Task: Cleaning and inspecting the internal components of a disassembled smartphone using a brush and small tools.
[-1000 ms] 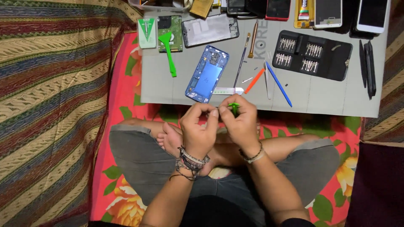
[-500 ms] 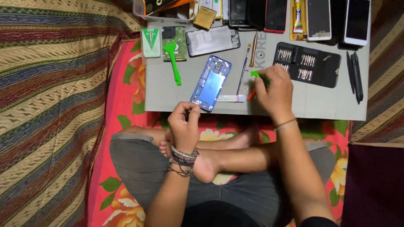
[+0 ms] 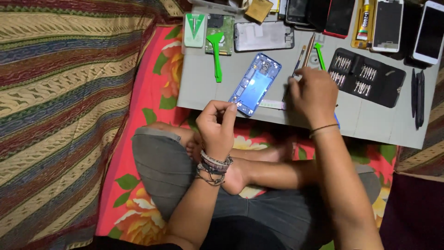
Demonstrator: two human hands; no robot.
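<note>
- Blue phone frame [image 3: 255, 83] lies on the grey board [image 3: 199, 88], long axis running near-left to far-right.
- My left hand [image 3: 216, 127] hovers curled at its near end; whether it holds anything I can't tell.
- My right hand [image 3: 313, 95] rests palm-down, fingers loosely bent, on the tools right of the frame; any grasp is hidden.

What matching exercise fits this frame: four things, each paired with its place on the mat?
Things:
1. blue phone frame
2. bit case
3. long green pry tool
4. right hand

Places:
A. far left, by the circuit board
B. right of the right hand
C. by the left hand
D. over the thin tools

Pairs: 1-C, 2-B, 3-A, 4-D
</note>
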